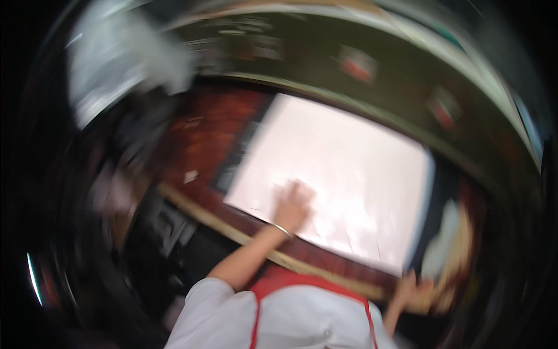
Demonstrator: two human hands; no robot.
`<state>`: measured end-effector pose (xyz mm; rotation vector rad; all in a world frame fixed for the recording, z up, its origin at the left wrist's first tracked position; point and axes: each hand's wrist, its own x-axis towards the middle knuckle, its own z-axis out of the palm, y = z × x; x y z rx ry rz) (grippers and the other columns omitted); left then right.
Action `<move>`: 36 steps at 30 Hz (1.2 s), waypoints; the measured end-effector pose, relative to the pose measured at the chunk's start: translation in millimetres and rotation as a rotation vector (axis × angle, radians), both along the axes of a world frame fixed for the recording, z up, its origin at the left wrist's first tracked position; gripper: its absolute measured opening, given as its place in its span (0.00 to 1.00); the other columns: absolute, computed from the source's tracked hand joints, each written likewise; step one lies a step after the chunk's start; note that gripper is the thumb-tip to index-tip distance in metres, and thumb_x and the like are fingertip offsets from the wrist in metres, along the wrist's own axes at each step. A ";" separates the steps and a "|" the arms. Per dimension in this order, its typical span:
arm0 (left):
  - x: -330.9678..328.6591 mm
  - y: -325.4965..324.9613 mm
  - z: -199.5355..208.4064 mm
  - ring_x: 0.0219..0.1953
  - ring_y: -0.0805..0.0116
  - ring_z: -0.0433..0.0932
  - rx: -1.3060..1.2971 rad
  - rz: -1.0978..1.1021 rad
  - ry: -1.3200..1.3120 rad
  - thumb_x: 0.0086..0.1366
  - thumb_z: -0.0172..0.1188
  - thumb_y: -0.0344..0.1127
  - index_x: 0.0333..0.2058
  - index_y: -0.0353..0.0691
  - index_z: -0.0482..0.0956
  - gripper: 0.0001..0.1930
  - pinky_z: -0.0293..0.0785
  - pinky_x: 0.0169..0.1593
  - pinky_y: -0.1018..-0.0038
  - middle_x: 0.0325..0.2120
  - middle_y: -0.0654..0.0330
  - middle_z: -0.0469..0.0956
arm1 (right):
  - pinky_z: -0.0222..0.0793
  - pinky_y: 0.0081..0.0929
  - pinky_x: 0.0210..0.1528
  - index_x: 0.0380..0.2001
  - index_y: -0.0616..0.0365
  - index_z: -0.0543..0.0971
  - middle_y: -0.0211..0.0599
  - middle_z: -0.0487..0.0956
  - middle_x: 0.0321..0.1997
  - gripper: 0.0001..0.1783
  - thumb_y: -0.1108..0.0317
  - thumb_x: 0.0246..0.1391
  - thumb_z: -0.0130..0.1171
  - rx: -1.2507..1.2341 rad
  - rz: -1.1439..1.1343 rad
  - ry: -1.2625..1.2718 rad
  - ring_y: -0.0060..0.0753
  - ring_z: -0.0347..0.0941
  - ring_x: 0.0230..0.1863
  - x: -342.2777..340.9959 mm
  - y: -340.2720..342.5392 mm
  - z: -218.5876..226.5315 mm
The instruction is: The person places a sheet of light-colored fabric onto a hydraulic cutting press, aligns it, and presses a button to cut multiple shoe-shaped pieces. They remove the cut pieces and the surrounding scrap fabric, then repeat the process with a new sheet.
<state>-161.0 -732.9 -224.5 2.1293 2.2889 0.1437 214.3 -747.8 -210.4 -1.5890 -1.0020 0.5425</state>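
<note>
Step, as we judge it: steadying and flattening the white sheet (pixel 343 151), which lies on the tabletop (pixel 218 136) in front of us, a dark strip (pixel 433 200) along its right side. Our left hand (pixel 294 205) is over its near-left part, grip wide, palm down; blur hides whether it touches. Our right hand (pixel 411 289) is at the near-right corner; we cannot tell whether its grip holds anything.

Method note: we should press with the whole palm, work from the middle outward, and ease out the faint creases along the near edge, the right hand anchoring its corner lightly.

Surface: reddish-brown, pale front edge. Room: dark green wall (pixel 308 67) behind, red-and-white papers (pixel 356 64) on it; whitish plastic-like bundle (pixel 119 64) upper left.
</note>
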 end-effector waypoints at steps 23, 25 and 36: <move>238.6 105.4 61.1 0.34 0.63 0.75 -0.211 -0.382 -1.169 0.70 0.44 0.43 0.39 0.31 0.78 0.19 0.72 0.40 0.70 0.26 0.54 0.75 | 0.69 0.33 0.51 0.49 0.63 0.69 0.46 0.76 0.47 0.19 0.58 0.67 0.39 0.018 -0.059 1.143 0.36 0.73 0.49 -37.3 2.3 30.8; 194.8 147.0 103.2 0.25 0.63 0.69 0.229 0.019 -1.078 0.72 0.40 0.47 0.31 0.36 0.72 0.21 0.68 0.32 0.66 0.22 0.56 0.72 | 0.74 0.38 0.48 0.46 0.65 0.70 0.49 0.76 0.44 0.19 0.59 0.67 0.40 -0.006 -0.132 1.120 0.40 0.76 0.46 -31.7 -4.1 27.2; 169.8 55.7 84.3 0.30 0.49 0.77 0.046 -0.519 -0.561 0.67 0.48 0.38 0.37 0.36 0.81 0.15 0.71 0.36 0.58 0.26 0.46 0.79 | 0.77 0.34 0.32 0.39 0.66 0.74 0.40 0.77 0.33 0.16 0.61 0.60 0.53 -0.350 0.059 1.225 0.32 0.76 0.31 -70.1 -30.2 17.2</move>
